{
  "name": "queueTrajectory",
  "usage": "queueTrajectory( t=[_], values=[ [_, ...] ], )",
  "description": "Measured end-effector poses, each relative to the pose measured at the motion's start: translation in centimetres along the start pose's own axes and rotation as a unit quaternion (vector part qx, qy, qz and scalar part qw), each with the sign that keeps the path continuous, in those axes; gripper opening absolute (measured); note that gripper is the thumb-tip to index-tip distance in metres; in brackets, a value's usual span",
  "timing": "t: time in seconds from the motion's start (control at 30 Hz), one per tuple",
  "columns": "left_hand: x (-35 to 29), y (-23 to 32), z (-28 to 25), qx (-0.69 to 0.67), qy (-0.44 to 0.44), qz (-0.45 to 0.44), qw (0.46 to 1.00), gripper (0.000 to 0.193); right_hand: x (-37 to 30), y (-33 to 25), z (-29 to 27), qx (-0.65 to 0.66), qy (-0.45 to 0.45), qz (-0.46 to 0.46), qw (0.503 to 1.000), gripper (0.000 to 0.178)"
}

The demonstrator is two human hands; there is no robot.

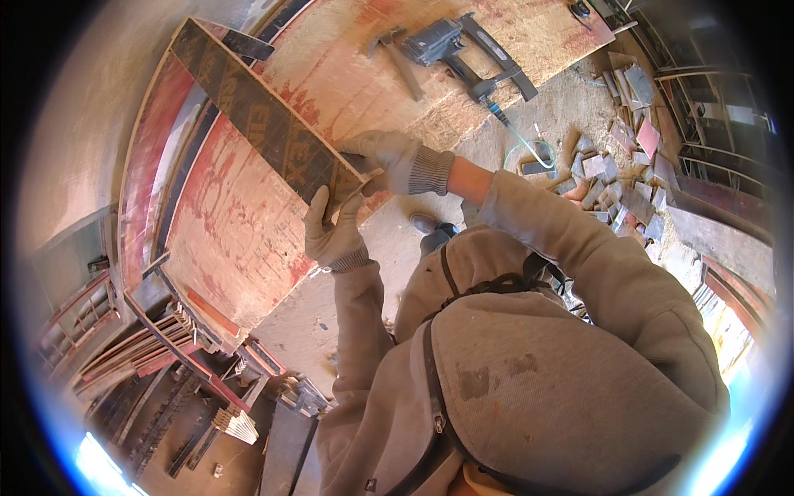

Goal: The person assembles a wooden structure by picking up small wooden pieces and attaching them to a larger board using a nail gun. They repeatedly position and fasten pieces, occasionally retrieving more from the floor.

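A long, narrow strip of dark-faced plywood (260, 116) slants from the upper left down to my hands, over the worktable. My left hand (335, 234), in a pale work glove, is closed on the strip's near end, thumb and fingers at its lower edge and corner. My right hand (395, 159), gloved too, grips the same end from the opposite edge. Its fingers are partly hidden by the strip. A pale raw edge shows at the corner between both hands.
The red-stained wooden worktable (240, 223) carries a nail gun (467, 54) with a thin air hose (517, 136), and a hammer (401, 66). Several board offcuts (616, 178) lie heaped on the floor at right. Stacked boards (149, 343) stand at lower left.
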State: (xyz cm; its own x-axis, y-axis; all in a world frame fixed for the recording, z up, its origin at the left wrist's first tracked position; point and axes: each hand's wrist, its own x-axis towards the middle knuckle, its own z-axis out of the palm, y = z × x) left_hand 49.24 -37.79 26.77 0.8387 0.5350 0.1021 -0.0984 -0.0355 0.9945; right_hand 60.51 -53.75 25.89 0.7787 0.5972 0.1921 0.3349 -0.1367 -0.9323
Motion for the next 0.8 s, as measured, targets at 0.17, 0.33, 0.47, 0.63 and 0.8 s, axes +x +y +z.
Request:
queueTrajectory(
  t=[0.17, 0.33, 0.47, 0.63, 0.8],
  values=[
    [-0.1, -0.8, -0.3, 0.021, 0.023, 0.004, 0.999, 0.052, 0.1, 0.7, 0.4, 0.021, -0.022, 0.051, 0.998, 0.086],
    [-0.4, -1.1, -0.2, 0.008, 0.047, 0.001, 0.999, 0.049, -0.5, 3.9, -0.8, -0.115, -0.034, -0.010, 0.993, 0.079],
    [-0.8, -0.4, 0.0, -0.002, 0.045, -0.011, 0.999, 0.051, -0.2, 11.7, -7.7, -0.261, 0.048, 0.202, 0.943, 0.075],
    [-1.5, 0.6, 0.7, -0.003, 0.071, -0.033, 0.997, 0.052, 1.9, 24.8, -13.5, -0.457, 0.179, 0.413, 0.767, 0.067],
    [-1.5, 1.1, 0.8, -0.013, 0.062, -0.052, 0.997, 0.054, 3.4, 33.1, -13.1, -0.378, 0.179, 0.454, 0.787, 0.073]
  ],
)
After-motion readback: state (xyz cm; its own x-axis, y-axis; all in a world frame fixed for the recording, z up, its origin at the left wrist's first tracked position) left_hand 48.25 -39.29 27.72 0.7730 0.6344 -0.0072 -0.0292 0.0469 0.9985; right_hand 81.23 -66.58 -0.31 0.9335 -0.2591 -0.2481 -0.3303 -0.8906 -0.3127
